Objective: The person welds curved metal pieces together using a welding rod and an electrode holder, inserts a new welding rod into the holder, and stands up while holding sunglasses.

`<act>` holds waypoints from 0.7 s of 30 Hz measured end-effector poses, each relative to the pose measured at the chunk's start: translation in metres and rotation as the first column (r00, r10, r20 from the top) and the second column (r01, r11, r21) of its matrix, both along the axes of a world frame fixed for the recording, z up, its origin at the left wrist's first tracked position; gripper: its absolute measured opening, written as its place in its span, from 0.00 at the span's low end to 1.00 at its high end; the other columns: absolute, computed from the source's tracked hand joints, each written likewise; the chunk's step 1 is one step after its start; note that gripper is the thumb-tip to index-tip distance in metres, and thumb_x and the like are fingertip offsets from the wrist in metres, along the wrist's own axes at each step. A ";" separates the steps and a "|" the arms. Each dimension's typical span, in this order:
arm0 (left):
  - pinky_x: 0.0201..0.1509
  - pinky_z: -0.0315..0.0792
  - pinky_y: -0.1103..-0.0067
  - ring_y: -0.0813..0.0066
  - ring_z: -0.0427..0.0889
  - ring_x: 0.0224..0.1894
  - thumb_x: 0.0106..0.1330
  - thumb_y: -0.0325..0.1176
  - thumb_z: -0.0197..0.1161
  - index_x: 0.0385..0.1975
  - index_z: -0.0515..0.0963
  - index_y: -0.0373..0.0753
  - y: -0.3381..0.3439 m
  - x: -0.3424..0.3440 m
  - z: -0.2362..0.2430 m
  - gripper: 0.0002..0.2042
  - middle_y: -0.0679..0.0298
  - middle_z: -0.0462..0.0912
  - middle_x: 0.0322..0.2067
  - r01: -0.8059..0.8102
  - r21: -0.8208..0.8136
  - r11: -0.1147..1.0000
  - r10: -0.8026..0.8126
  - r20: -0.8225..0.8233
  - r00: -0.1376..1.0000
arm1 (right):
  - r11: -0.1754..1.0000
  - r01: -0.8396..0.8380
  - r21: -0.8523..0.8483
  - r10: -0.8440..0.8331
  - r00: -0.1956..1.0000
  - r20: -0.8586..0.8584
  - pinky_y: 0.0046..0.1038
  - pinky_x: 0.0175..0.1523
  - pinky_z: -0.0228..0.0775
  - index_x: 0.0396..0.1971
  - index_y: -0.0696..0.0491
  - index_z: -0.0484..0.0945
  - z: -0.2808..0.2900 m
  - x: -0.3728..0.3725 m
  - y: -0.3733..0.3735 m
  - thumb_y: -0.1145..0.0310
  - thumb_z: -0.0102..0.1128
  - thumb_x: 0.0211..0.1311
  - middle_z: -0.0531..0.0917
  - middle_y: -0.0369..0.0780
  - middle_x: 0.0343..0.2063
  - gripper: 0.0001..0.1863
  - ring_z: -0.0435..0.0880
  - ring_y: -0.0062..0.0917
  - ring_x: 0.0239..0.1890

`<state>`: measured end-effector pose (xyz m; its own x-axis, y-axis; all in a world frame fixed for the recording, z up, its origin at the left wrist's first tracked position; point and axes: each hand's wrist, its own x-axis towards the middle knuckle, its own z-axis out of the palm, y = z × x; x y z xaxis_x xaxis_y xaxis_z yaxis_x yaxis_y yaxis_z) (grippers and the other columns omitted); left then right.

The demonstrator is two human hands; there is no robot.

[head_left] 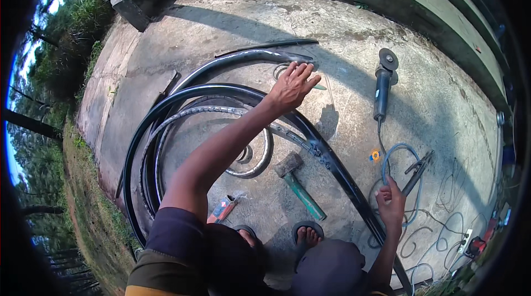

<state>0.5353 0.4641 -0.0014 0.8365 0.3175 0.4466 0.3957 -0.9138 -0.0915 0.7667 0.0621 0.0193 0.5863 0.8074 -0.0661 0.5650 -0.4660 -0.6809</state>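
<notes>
My left hand [293, 87] reaches out over the bent metal tubes, fingers apart, with nothing visible in it. Its fingertips are beside the end of a curved silver-grey tube [243, 55]; whether they touch it I cannot tell. Beneath that forearm runs a large black bent tube [337, 169], crossed by a lighter curved strip with rows of marks [204, 109]. At the right, my right hand [390, 202] is closed around the lower end of a welding electrode holder [418, 171], whose jaws point up and away. A blue-grey cable loops beside it.
An angle grinder [381, 94] lies at the far right. A green-handled hammer [301, 191] and a red packet [223, 208] lie near my feet. Right of the hammer is a small orange round object [375, 155]. Cables run to a white power strip [466, 241]. A low concrete wall [343, 14] borders the far side.
</notes>
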 end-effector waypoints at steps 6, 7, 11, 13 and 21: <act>0.60 0.71 0.60 0.52 0.83 0.50 0.60 0.25 0.58 0.61 0.74 0.43 -0.118 -0.199 0.088 0.25 0.52 0.82 0.49 -0.540 -0.609 0.582 0.406 -0.358 0.841 | 0.871 -0.469 -0.146 0.468 0.883 -0.038 0.36 0.44 0.77 0.63 0.55 0.73 0.190 -0.082 0.111 0.76 0.66 0.58 0.84 0.46 0.37 0.30 0.85 0.36 0.36; 0.55 0.75 0.60 0.52 0.85 0.47 0.62 0.27 0.58 0.59 0.76 0.43 -0.153 -0.242 0.123 0.23 0.52 0.84 0.45 -0.630 -0.641 0.438 0.368 -0.512 0.776 | 0.827 -0.532 -0.182 0.530 0.846 -0.063 0.36 0.46 0.77 0.63 0.55 0.73 0.229 -0.103 0.122 0.76 0.65 0.59 0.84 0.45 0.37 0.30 0.85 0.35 0.37; 0.45 0.80 0.57 0.49 0.86 0.45 0.59 0.31 0.59 0.47 0.82 0.45 -0.336 -0.386 0.240 0.16 0.47 0.86 0.37 -0.847 -0.530 0.030 0.395 -0.773 0.497 | 0.524 -0.778 -0.346 0.846 0.523 0.104 0.38 0.46 0.76 0.63 0.53 0.73 0.357 -0.165 0.139 0.70 0.65 0.60 0.84 0.47 0.36 0.29 0.86 0.38 0.37; 0.48 0.80 0.57 0.46 0.86 0.45 0.56 0.32 0.59 0.47 0.83 0.42 -0.406 -0.405 0.331 0.17 0.44 0.86 0.38 -0.810 -0.529 -0.253 0.507 -0.786 0.354 | 0.473 -0.829 -0.297 0.848 0.520 -0.100 0.39 0.45 0.77 0.62 0.53 0.73 0.412 -0.183 0.137 0.70 0.65 0.60 0.85 0.47 0.34 0.28 0.87 0.38 0.35; 0.61 0.75 0.59 0.46 0.83 0.53 0.57 0.33 0.56 0.48 0.86 0.44 -0.669 -0.374 0.507 0.19 0.44 0.85 0.46 -0.179 -0.528 -0.830 0.549 -0.719 -0.426 | -0.078 -0.919 -0.387 0.888 0.112 -0.446 0.34 0.41 0.78 0.60 0.55 0.75 0.505 -0.186 0.051 0.69 0.65 0.58 0.87 0.47 0.28 0.28 0.88 0.33 0.31</act>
